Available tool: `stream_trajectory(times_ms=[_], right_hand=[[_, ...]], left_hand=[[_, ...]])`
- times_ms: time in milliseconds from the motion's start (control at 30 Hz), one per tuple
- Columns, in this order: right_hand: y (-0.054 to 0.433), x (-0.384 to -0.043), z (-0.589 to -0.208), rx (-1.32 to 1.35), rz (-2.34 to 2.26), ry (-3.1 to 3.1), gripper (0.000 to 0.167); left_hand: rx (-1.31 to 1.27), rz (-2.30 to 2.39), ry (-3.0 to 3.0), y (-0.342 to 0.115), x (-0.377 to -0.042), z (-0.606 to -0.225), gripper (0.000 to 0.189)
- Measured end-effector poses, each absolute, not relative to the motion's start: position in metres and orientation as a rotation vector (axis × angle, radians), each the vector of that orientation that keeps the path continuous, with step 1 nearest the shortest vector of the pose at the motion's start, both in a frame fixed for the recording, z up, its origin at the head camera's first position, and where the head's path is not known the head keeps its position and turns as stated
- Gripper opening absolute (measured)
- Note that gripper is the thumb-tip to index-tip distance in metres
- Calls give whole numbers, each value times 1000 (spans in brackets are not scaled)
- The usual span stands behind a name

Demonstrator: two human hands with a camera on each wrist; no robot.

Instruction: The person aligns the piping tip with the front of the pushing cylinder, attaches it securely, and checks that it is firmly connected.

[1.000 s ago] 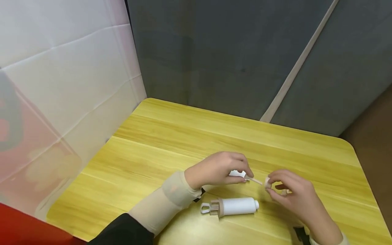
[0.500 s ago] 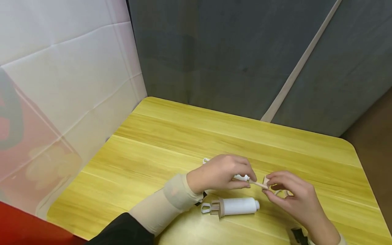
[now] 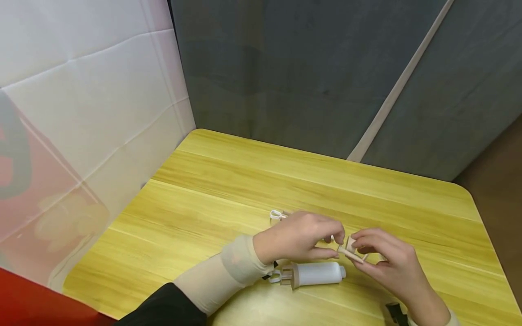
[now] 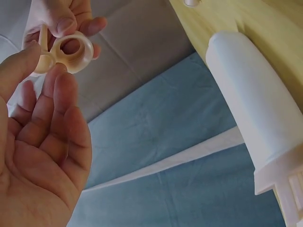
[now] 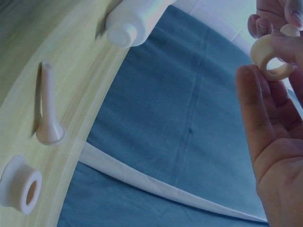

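My right hand (image 3: 393,260) grips a beige ring (image 4: 75,52), threaded inside, between thumb and fingers. A beige nozzle (image 3: 352,256) with a slim tube and a flared end lies beside the ring, its slim part against the right thumb. At the flared end, my left hand (image 3: 306,235) pinches the nozzle between thumb and forefinger. Below the hands, a white syringe-like press (image 3: 320,274) with beige flange and loop handle lies on its side. A second press is mostly hidden behind the left hand; its white loop handle (image 3: 276,215) shows.
On the yellow wood-grain table (image 3: 228,181), a second nozzle (image 5: 49,109) and a pale collar (image 5: 21,184) lie in the right wrist view. A grey curtain (image 3: 302,81) hangs behind the table, and a white printed sheet (image 3: 102,90) at the left.
My left hand has moved right and nearer to me with the nozzle. The nozzle now reaches across the right thumb beside the ring. The back press's loop handle has come into view.
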State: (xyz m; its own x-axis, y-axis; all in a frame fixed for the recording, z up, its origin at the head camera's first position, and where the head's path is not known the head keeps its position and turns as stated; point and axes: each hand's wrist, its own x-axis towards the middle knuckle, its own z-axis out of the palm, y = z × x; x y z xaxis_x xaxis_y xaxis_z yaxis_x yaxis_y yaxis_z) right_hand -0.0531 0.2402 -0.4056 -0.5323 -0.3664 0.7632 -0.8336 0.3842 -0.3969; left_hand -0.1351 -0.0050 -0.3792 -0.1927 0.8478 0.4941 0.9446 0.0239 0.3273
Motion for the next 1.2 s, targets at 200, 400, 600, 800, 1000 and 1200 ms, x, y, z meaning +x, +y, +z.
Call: stream_trajectory(times_ms=[200,400,600,800,1000,1200], right_hand=[[238,-54,-399,1033,1054,-2034,29],[238,-55,-389,962,1025,-1933,30],[236,-56,-385,946,1038,-1865,33],[230,-57,-387,1024,1074,-1862,29],[231,-58,-395,1057,1070,-1903,27],[231,-57,-400,1075,1072,-1916,26]], left_hand=[[-1867,-926,-2097,-8,-140,-379,24],[-1766,-894,-2089,-17,-152,-375,19],[-1734,-858,-2102,-18,-154,-374,19],[-1776,-862,-2093,-12,-147,-377,20],[-1817,-866,-2098,-8,-143,-380,16],[-1860,-859,-2117,-5,-140,-383,11]])
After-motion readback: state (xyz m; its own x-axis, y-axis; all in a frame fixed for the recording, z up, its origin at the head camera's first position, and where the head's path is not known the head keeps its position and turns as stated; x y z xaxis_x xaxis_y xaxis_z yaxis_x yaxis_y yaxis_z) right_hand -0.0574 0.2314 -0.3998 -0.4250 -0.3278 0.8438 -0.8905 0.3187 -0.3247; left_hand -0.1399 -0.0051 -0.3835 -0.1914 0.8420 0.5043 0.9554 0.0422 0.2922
